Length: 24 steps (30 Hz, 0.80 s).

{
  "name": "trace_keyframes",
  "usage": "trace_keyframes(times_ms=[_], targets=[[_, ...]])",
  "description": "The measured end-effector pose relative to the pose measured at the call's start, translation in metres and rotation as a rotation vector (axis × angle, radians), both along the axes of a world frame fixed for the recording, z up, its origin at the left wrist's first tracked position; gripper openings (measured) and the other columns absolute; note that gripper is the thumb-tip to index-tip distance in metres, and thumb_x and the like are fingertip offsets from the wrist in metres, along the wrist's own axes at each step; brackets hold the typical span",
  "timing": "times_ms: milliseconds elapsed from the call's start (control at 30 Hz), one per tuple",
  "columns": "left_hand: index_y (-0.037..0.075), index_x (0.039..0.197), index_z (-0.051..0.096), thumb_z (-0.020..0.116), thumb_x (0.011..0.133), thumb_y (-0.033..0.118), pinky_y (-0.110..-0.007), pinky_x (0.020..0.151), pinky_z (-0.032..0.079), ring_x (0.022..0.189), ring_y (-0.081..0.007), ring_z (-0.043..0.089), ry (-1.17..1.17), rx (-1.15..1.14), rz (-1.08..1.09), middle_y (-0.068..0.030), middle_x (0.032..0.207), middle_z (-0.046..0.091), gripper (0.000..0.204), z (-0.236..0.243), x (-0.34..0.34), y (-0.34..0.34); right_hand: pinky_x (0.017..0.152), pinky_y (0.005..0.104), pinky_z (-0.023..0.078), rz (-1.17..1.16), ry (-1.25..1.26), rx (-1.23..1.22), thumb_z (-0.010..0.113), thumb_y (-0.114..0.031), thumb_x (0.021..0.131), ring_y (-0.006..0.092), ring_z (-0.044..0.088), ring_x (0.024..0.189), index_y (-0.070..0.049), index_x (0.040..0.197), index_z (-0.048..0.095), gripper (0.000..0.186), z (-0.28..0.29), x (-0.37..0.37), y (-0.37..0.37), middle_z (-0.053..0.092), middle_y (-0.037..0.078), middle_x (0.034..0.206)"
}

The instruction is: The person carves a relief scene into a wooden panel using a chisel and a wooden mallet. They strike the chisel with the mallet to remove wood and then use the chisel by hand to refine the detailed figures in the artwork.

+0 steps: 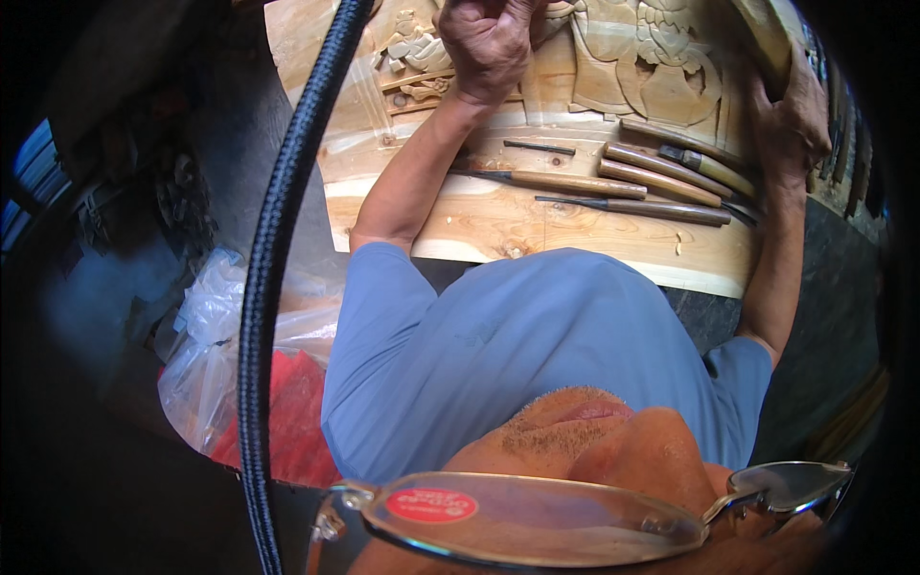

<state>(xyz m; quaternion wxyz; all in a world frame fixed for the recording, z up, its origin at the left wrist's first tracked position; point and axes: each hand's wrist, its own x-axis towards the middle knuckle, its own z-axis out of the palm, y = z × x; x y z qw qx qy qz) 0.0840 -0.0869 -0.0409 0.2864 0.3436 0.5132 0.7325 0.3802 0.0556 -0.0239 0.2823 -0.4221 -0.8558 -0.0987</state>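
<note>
A pale wooden board lies before me, its far part carved in relief with figures. Over the carving, toward the far edge, my left hand is closed in a fist; what it grips is hidden by the fingers and the picture's edge. At the far right my right hand is closed around a thick, blurred wooden piece, perhaps a mallet. Between my forearms lie several carving chisels with wooden handles, among them a long one and a dark-handled one. A short dark metal rod lies beyond them.
More tools stand in a row past the board's right side. Left of me, a clear plastic bag rests by a red surface. A black braided cable runs down across the left of the view. Small wood chips dot the board.
</note>
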Motion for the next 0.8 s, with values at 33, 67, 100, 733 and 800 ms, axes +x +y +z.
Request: trace_keyframes(times_ms=[33,67,100,733,800], targets=[[0.003,0.112,0.063,0.065,0.098,-0.007,-0.024,0.079,0.057,0.086,-0.0085,0.067,-0.048,0.001,-0.011,-0.0014,0.096,0.071,0.017,-0.001,0.000,0.000,0.100,0.0421,0.056,-0.006,-0.002,-0.004,0.085,-0.031,0.084,0.0331,0.069,0.116,-0.013,0.145,0.057,0.070,-0.002,0.002,0.001,0.070,0.015,0.129],[0.004,0.112,0.063,0.065,0.098,-0.007,-0.023,0.079,0.057,0.086,-0.0084,0.067,-0.021,-0.019,-0.016,-0.0011,0.095,0.071,0.017,-0.001,-0.001,-0.001,0.100,0.0421,0.056,-0.012,-0.004,-0.008,0.085,-0.031,0.084,0.0330,0.069,0.116,-0.013,0.145,0.057,0.070,-0.003,0.002,0.001,0.070,0.015,0.129],[0.004,0.112,0.063,0.065,0.098,-0.007,-0.023,0.078,0.057,0.085,-0.0082,0.066,0.006,-0.039,-0.021,-0.0007,0.095,0.071,0.017,-0.001,-0.002,-0.002,0.100,0.0421,0.056,-0.010,-0.004,-0.012,0.085,-0.031,0.084,0.0330,0.069,0.117,-0.013,0.145,0.057,0.070,-0.004,0.002,0.001,0.070,0.014,0.129],[0.001,0.120,0.071,0.069,0.093,-0.012,-0.026,0.079,0.061,0.094,-0.0131,0.072,0.577,0.050,-0.039,-0.0097,0.100,0.076,0.030,-0.020,-0.016,-0.019,0.099,0.0419,0.056,-0.009,-0.005,-0.011,0.083,-0.033,0.086,0.0328,0.069,0.116,-0.013,0.144,0.059,0.066,0.000,-0.002,0.001,0.070,0.014,0.128],[0.001,0.120,0.071,0.068,0.094,-0.011,-0.026,0.080,0.061,0.094,-0.0131,0.071,0.581,0.051,-0.054,-0.0095,0.101,0.075,0.029,-0.021,-0.015,-0.019,0.099,0.0413,0.056,-0.018,-0.017,-0.006,0.084,-0.032,0.085,0.0322,0.070,0.115,-0.013,0.143,0.059,0.066,0.002,-0.001,0.000,0.071,0.014,0.128]])
